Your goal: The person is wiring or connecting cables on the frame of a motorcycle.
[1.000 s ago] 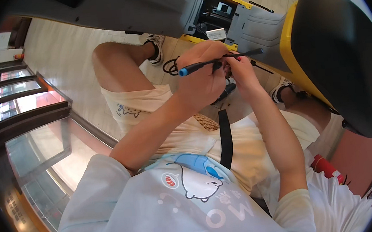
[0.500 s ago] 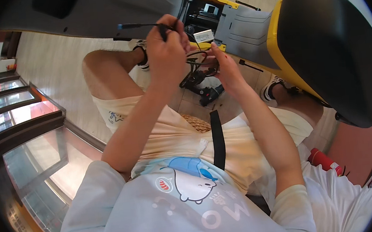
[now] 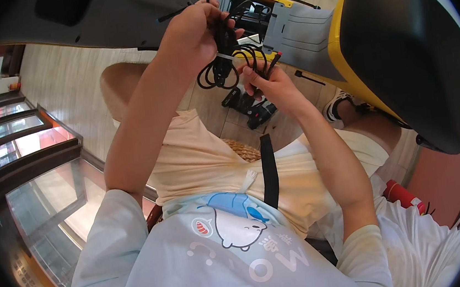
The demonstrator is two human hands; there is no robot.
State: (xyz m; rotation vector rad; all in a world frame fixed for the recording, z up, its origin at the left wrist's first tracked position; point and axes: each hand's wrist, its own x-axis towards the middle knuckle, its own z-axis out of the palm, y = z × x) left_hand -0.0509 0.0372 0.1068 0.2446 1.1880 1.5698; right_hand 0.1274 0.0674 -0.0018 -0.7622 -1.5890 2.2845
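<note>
A bundle of thin black cable point(image 3: 223, 38), gathered by a pale tie, hangs between my hands in front of the scooter's open compartment point(image 3: 256, 11). My left hand point(image 3: 189, 36) is closed round the upper part of the bundle, and a connector lead point(image 3: 169, 15) sticks out beyond its fingers. Loops dangle below the tie. My right hand point(image 3: 270, 87) has its fingers curled round the loops at the right, where a red-tipped connector point(image 3: 278, 57) pokes out above them. Part of the bundle is hidden behind the left fingers.
The yellow and grey scooter spans the far side, its black seat point(image 3: 405, 60) at the right. A black cordless power tool point(image 3: 260, 114) lies on the floor below my hands. Glass-fronted cabinets point(image 3: 47, 200) stand at the left. A red cylinder point(image 3: 402, 196) is at the lower right.
My left hand has moved up and turned, raising the cable, so the tied bundle and its loops now show. The right hand has shifted slightly down and still holds cable.
</note>
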